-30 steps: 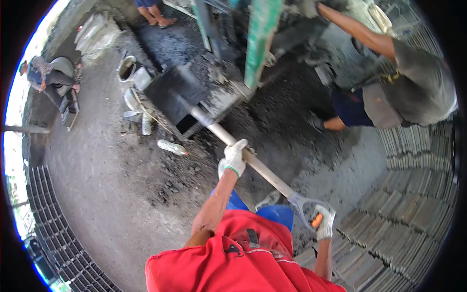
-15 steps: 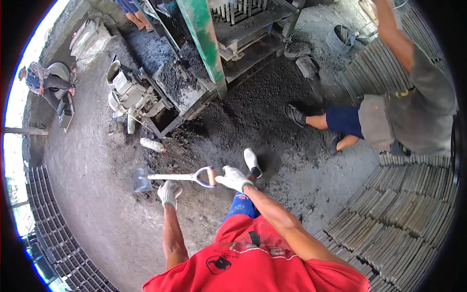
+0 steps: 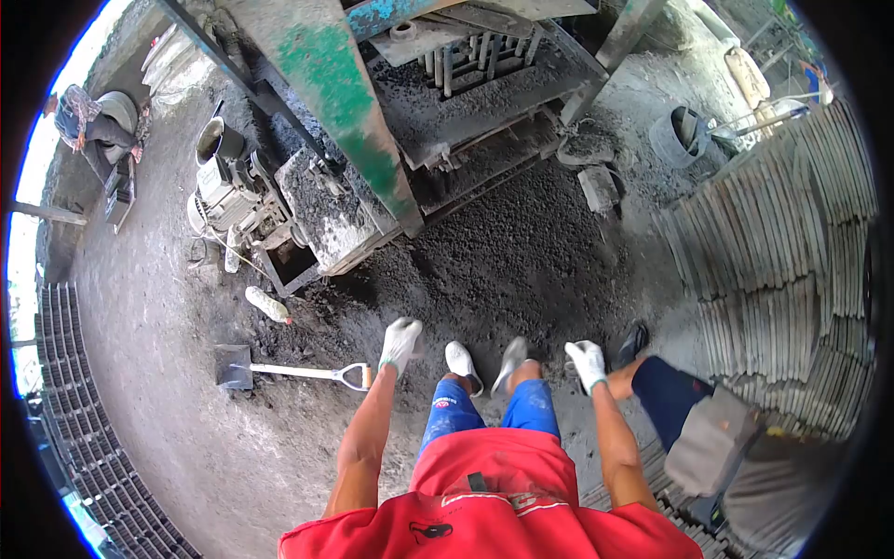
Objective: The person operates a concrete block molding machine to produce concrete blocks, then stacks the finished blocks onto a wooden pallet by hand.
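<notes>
My left hand (image 3: 401, 343), in a white glove, hangs over the dark ground just right of the shovel handle, apart from it; its fingers are curled and blurred. The shovel (image 3: 296, 371) lies on the ground to the left, blade (image 3: 233, 367) pointing left. My right hand (image 3: 586, 361), also gloved in white, is in front of my body near a co-worker's dark shoe (image 3: 632, 344). Its fingers are bent, and nothing shows in it. Both my shoes stand between the hands.
A machine with a green-painted beam (image 3: 326, 88) stands ahead over dark loose material (image 3: 503, 252). Stacked boards (image 3: 759, 261) line the right side. A co-worker (image 3: 726, 447) stands close at right, another person (image 3: 88, 121) sits far left. A bottle (image 3: 267, 304) lies near the shovel.
The shovel has come down flat, farther left, and both my hands are off it. My hands have moved right. The co-worker at right has shifted nearer, toward the lower right.
</notes>
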{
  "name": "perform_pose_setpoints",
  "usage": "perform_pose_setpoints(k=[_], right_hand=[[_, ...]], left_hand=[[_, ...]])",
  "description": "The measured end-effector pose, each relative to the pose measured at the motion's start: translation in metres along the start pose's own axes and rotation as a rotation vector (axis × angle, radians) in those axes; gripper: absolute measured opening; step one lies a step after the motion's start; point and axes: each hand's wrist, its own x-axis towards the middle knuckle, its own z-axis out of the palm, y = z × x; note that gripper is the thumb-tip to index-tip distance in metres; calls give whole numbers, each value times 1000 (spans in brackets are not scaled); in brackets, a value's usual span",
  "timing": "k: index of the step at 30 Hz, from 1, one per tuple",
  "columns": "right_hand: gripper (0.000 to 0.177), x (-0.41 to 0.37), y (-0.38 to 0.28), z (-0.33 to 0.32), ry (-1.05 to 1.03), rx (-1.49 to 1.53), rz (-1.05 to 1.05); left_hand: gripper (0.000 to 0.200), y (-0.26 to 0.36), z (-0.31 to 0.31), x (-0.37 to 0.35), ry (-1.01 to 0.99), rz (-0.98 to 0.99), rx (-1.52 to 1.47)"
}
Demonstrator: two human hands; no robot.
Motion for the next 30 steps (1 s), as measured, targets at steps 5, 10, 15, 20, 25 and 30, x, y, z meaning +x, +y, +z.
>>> perform_pose_setpoints(k=[5,10,15,20,25,30], right_hand=[[33,135,-79,-50,-32,116,25],[51,384,-224,-57,53,-30,-366],[69,552,-396,-20,344,-310,-948],[48,687,-474,19,371,-767,-1148],[45,732,-496,67,29,-243,-969],[39,717,-493,60,-330,107,-692]], left_hand=[[32,84,64,147,40,89,-104],[57,153,119,287,410,410,162],[63,205,126,428,734,564,214],[54,253,82,562,865,567,190],[42,241,76,596,775,500,304],[40,233,77,596,905,547,451]])
